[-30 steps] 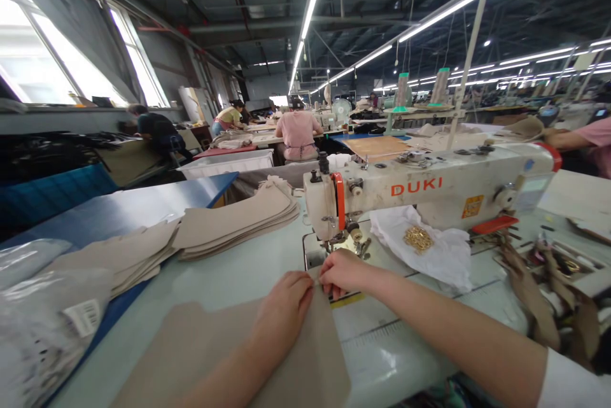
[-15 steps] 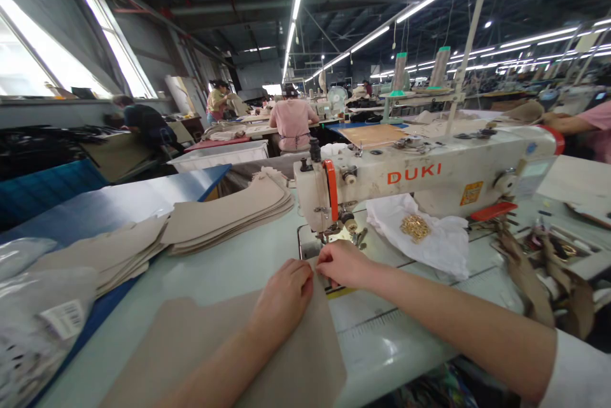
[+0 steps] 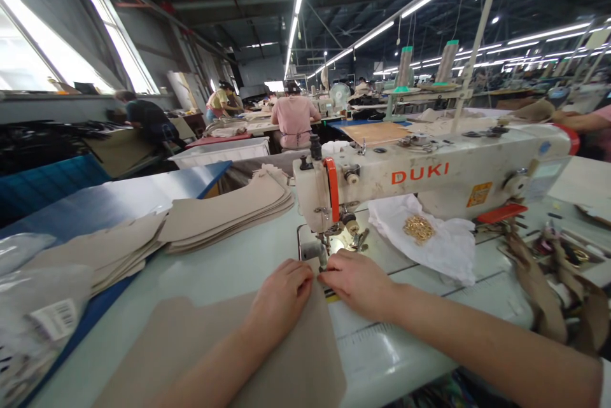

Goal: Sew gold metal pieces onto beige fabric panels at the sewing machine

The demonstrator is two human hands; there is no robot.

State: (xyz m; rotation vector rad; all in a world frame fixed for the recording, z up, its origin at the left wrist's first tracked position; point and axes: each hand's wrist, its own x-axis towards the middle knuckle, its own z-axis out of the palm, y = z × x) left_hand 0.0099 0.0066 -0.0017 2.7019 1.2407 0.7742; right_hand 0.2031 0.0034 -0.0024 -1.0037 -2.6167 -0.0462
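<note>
A large beige fabric panel (image 3: 191,338) lies on the sewing table, its narrow far corner just in front of the needle of the sewing machine (image 3: 363,179). My left hand (image 3: 282,296) rests on that panel with curled fingers, closed on its edge near the corner. Just right of it, my right hand (image 3: 357,282) is closed too, fingertips pinched at the same corner; whatever small piece may be between them is hidden. Both hands sit close together, a little short of the presser foot (image 3: 326,244).
Stacked beige panels (image 3: 229,214) lie at the left behind the hands, beside a clear plastic bag (image 3: 42,312). Gold-coloured small parts (image 3: 419,228) sit on a white cloth (image 3: 449,246) under the machine arm. Brown strips (image 3: 539,287) lie at the right. Other people work farther back.
My right hand has moved slightly right and toward me, away from the needle. My left hand stays nearly in place on the panel. The view has shifted a little.
</note>
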